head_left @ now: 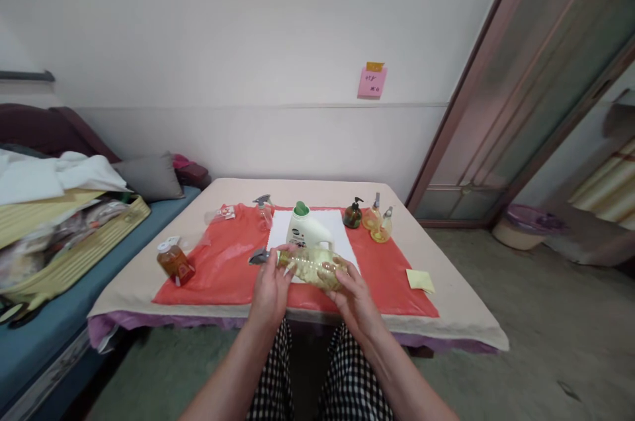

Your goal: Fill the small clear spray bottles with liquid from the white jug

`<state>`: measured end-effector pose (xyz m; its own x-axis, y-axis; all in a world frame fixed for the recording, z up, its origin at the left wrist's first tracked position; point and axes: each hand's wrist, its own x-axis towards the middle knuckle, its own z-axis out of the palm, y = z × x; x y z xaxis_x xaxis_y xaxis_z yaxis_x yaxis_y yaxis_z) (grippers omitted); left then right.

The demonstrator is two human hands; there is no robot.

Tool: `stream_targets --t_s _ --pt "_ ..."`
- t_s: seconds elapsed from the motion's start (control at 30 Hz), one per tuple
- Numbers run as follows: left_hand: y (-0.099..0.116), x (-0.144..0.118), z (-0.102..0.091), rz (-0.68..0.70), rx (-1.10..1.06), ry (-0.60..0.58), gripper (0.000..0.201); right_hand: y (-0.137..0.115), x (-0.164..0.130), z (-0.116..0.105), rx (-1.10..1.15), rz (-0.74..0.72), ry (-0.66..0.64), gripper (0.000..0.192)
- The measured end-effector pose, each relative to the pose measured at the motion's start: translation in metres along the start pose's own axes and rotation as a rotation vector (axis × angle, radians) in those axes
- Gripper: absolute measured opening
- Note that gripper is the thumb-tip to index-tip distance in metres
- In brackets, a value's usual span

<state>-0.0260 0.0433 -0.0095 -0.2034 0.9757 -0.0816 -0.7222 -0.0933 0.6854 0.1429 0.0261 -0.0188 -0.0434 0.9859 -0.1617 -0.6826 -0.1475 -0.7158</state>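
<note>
Bottle of yellowish liquid in both hands

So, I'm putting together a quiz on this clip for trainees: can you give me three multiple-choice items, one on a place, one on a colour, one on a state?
1. Where is the white jug with the green cap?
A. On the floor
B. On the white sheet, mid-table
C. On the bed

2. What colour is the cloth under the bottles?
A. Red-orange
B. Blue
C. Black

3. How is the clear yellowish bottle held?
A. Upright, one hand
B. Lying untouched on the table
C. Sideways, in both hands

Answers:
1 B, the white jug stands on the white sheet.
2 A, the cloth is red-orange.
3 C, the left hand and right hand hold the clear yellowish bottle sideways.
</note>
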Motion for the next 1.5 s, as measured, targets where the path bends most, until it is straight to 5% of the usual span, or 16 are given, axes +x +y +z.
stream_targets --t_s 0.43,0.7,0.83,1.03,1.17,1.37,1.5 --pt "0.001 -0.006 0.003 -0.06 -0.017 -0.052 0.03 0.008 -0.015 -0.005 -0.259 -0.24 -0.066 0.068" --pt "0.009 -0.01 0.003 0.03 0.133 -0.128 0.029 0.017 -0.011 -0.014 -0.43 0.012 -0.034 0.056" --pt "0.009 -0.01 0.004 0.078 0.205 -0.076 0.028 0.025 -0.013 -0.012 -0.42 0.124 -0.055 0.071" --pt "0.012 -0.007 0.004 0.069 0.194 -0.025 0.029 0.022 -0.018 -0.014 -0.505 -0.006 -0.077 0.115" --pt "0.013 -0.009 0.006 0.083 0.281 -0.047 0.029 0.025 -0.014 -0.017 -0.582 0.104 -0.112 0.092" --pt "0.023 -0.015 0.017 0.126 0.403 -0.022 0.03 0.026 -0.013 -0.016 -0.513 -0.016 -0.085 0.114" --pt "0.033 -0.02 0.02 0.178 0.567 -0.074 0.023 0.03 -0.015 -0.019 -0.506 0.122 -0.083 0.086"
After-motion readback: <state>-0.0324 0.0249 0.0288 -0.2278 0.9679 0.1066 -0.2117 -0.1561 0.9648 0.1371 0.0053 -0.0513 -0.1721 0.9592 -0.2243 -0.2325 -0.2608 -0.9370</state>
